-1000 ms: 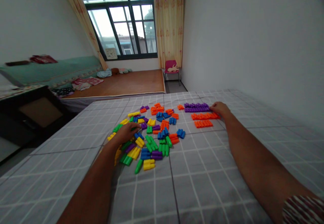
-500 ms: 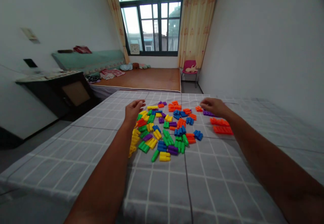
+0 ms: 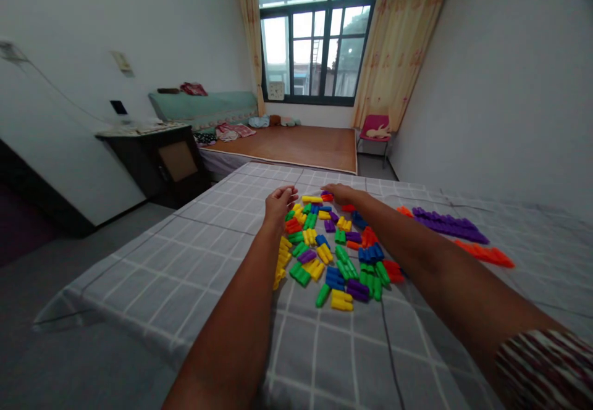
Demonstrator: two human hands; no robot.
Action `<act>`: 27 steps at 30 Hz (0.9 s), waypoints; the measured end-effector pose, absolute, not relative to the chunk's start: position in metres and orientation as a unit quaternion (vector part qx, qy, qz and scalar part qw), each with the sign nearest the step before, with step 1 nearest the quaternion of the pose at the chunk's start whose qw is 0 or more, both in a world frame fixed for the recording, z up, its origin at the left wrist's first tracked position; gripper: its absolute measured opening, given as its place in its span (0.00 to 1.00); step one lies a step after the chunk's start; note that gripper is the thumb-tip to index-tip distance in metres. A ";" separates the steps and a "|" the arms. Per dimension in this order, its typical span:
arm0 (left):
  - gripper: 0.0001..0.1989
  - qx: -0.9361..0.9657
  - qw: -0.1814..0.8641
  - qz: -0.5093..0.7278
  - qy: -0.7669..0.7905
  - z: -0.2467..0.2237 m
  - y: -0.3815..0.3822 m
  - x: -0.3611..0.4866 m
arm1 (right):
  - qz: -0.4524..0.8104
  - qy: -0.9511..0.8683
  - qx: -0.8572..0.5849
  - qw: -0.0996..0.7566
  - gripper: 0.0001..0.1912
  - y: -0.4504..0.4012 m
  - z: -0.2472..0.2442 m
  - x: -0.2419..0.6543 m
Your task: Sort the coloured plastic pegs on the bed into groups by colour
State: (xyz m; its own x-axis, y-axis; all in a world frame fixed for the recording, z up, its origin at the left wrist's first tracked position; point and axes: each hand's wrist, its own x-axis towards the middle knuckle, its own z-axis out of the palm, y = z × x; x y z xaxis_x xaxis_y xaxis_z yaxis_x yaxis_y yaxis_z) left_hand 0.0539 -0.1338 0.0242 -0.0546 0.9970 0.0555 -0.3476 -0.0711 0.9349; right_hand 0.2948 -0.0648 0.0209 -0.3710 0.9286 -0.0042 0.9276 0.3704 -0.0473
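Observation:
Many small plastic blocks in yellow, green, blue, purple and red-orange lie loosely on a checked cloth (image 3: 296, 360). Beside the far left edge of the pile is my left hand (image 3: 281, 201), fingers curled together; whether it holds anything is too small to tell. My right hand (image 3: 341, 194) reaches over the far side of the pile, close to a purple and a red block (image 3: 327, 197), its fingertips partly hidden. To the right lie a joined purple row (image 3: 449, 225) and a joined orange-red row (image 3: 486, 254). Joined yellow blocks (image 3: 281, 262) sit by my left forearm.
Beyond the table stand a low bed (image 3: 296, 144) and a pink chair (image 3: 376, 127) below a curtained window. A dark cabinet (image 3: 178, 160) is at the left. My right forearm crosses over part of the blocks.
My right hand has moved left from the purple row to the far side of the pile, nearer my left hand. The view has turned left, so everything sits further right.

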 end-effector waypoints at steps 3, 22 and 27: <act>0.13 0.452 0.530 0.591 0.407 0.023 -0.132 0.049 | 0.010 -0.826 -0.564 -0.016 0.28 -0.060 0.017 0.293; 0.14 0.379 0.477 0.698 0.376 0.046 -0.135 0.027 | 0.003 -0.958 -0.281 0.065 0.26 -0.250 0.020 0.137; 0.13 0.416 0.503 0.648 0.394 0.039 -0.131 0.029 | 0.025 -0.942 -0.312 0.121 0.23 -0.254 0.025 0.175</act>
